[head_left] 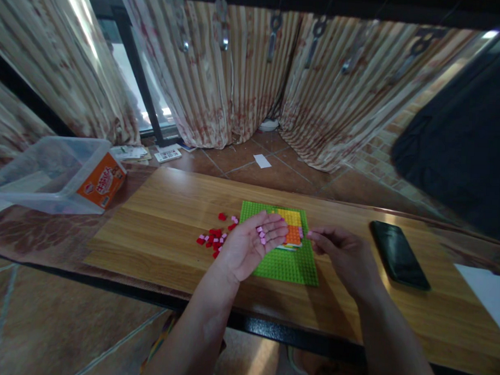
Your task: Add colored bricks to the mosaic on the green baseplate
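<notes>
My left hand (250,245) is palm up over the green baseplate (288,268), fingers extended and slightly cupped. Several small pink toy bricks (262,235) rest in that palm. Between thumb and fingertips, my right hand (348,256) pinches one pink brick (310,234) just beside the plate's right edge. Yellow bricks (289,217) and orange bricks (293,235) are built up on the baseplate, with a little pink at their right side and white along the near edge. My left fingers hide part of this build.
Loose red bricks (215,231) and pink ones lie left of the baseplate on the wooden table (150,222). A black phone (399,254) is to the right, near a white paper (484,291). A clear plastic bin (65,197) stands far left; striped curtains (254,78) hang behind.
</notes>
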Available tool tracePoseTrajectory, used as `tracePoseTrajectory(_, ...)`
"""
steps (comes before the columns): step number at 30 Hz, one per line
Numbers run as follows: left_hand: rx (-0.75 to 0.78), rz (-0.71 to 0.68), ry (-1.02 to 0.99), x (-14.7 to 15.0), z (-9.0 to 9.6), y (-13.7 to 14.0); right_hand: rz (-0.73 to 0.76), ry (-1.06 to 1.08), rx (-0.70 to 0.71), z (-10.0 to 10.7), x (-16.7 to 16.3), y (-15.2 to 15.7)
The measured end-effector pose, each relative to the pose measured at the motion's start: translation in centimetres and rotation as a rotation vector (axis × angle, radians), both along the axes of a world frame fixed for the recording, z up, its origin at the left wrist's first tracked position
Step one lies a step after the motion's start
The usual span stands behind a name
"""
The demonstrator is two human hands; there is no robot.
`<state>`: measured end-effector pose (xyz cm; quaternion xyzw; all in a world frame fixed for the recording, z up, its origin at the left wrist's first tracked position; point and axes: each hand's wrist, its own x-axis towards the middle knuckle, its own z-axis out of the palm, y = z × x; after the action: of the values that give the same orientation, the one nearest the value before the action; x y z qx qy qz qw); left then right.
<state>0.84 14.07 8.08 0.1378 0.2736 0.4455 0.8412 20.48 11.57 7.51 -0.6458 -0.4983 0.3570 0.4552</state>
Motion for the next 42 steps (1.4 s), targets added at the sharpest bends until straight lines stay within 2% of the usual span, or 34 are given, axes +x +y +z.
tracePoseTrajectory(14,0.007,-0.012,0.006,-0.1,-0.1,0.0,0.163,0.043,-0.066,-1.8,1.0,0.1)
tracePoseTrajectory(19,0.010,-0.013,0.007,0.0,0.0,0.0,0.156,0.054,-0.061,-1.9,0.5,0.3)
tracePoseTrajectory(27,0.006,-0.006,0.021,0.0,0.0,0.0,0.090,0.189,-0.057,-2.5,0.1,0.4)
tracePoseTrajectory(34,0.010,-0.001,0.032,0.0,0.0,-0.1,0.013,0.479,-0.131,-3.6,-0.4,0.6)
tracePoseTrajectory(42,0.019,-0.007,0.016,0.3,-0.2,-0.1,-0.055,0.740,-0.278,-3.3,-1.4,0.7)
